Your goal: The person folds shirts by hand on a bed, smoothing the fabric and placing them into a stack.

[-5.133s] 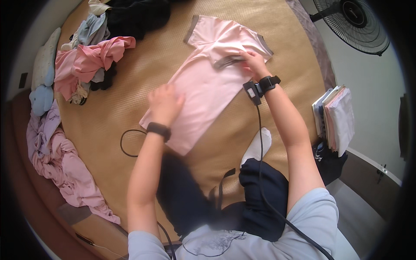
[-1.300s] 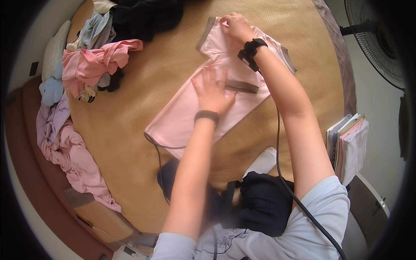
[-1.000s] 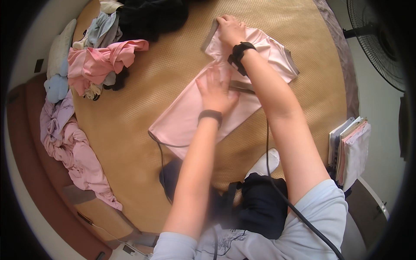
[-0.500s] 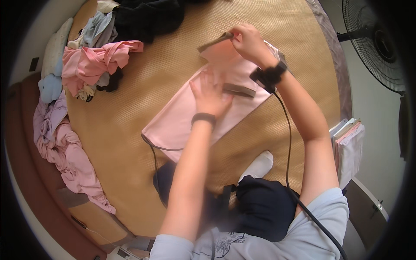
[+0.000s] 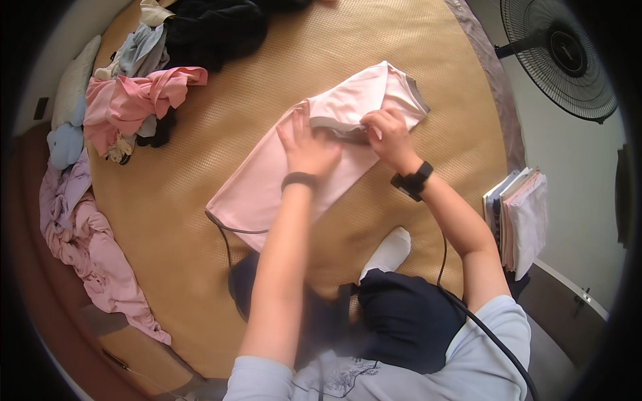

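Note:
A pale pink garment [image 5: 261,177] with grey trim lies folded lengthwise on the woven mat, running slantwise from lower left to upper right. My left hand [image 5: 309,148] rests flat on its middle, fingers spread. My right hand [image 5: 392,139] pinches a grey band [image 5: 329,124] at the end of a part folded over the top. That part is turned back toward me and lies close beside my left fingertips. Another grey edge [image 5: 417,93] shows at the garment's far right end. Beneath the folded layers, the garment's underside is hidden.
The woven mat [image 5: 174,200] covers the bed. Rumpled clothes in coral pink [image 5: 134,100] and black [image 5: 217,30] lie at the far left, more pink cloth [image 5: 107,257] along the left edge. A folded stack [image 5: 525,220] and a fan [image 5: 562,53] stand right. A cable [image 5: 485,327] crosses my right arm.
My right hand has brought the grey band down and toward me, laying the raised pink part over the garment. My left hand stays flat on the cloth.

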A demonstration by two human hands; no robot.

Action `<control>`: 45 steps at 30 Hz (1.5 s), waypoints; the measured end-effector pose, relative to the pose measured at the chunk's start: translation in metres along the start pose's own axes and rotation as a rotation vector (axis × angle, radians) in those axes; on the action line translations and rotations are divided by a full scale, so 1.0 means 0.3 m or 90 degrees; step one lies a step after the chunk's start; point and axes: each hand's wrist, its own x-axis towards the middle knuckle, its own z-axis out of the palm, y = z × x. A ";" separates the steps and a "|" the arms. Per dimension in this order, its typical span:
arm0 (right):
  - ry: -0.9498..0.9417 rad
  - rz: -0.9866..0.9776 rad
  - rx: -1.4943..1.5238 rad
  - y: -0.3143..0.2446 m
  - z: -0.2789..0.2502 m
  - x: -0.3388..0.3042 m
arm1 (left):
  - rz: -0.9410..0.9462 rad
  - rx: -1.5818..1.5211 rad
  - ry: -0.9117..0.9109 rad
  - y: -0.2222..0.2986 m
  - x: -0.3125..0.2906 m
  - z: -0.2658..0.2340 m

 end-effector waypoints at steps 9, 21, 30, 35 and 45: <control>-0.009 0.092 0.035 0.020 0.036 -0.063 | 0.014 0.031 0.050 -0.015 -0.005 0.027; -0.031 0.012 -0.020 0.022 0.044 -0.108 | 0.035 -0.016 0.098 -0.033 0.006 0.063; -0.029 -0.052 -0.138 0.002 0.047 -0.137 | 0.103 -0.047 0.121 -0.073 -0.005 0.011; -0.042 -0.041 -0.129 0.018 0.053 -0.135 | 0.097 -0.195 0.261 -0.069 -0.032 -0.026; -0.035 0.028 -0.024 0.008 0.032 -0.112 | 0.179 -0.095 0.241 -0.024 -0.062 -0.010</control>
